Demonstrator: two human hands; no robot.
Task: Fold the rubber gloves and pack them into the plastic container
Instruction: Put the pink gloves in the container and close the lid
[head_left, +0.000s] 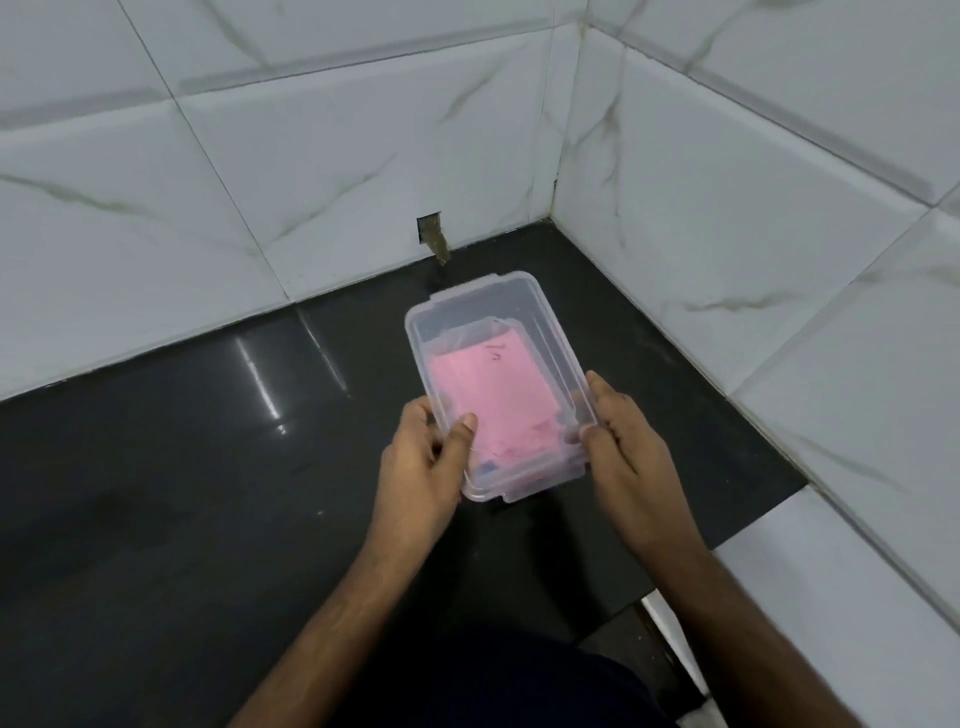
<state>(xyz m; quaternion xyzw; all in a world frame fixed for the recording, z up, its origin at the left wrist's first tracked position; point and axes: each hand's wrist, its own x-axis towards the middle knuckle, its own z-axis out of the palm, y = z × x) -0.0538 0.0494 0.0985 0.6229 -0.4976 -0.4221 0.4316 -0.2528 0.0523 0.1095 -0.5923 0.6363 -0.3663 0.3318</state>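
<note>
Evidently, the plastic container (498, 384) is gripped at its near end by both hands: the left hand (423, 457) with thumb curled over its left rim, the right hand (623, 441) pinching its right rim, probably to steady it. Pink rubber gloves (493, 405) are seen folded flat inside the container.

tiled walls (727, 234) close behind, countertop (182, 467) open leftward

**Count of things in view**

One clear plastic container (498, 387). Inside the container, one pink folded bundle of rubber gloves (498, 410); how many gloves cannot be told. Two hands: left hand (423, 462) and right hand (631, 457), either side of the container.
</note>
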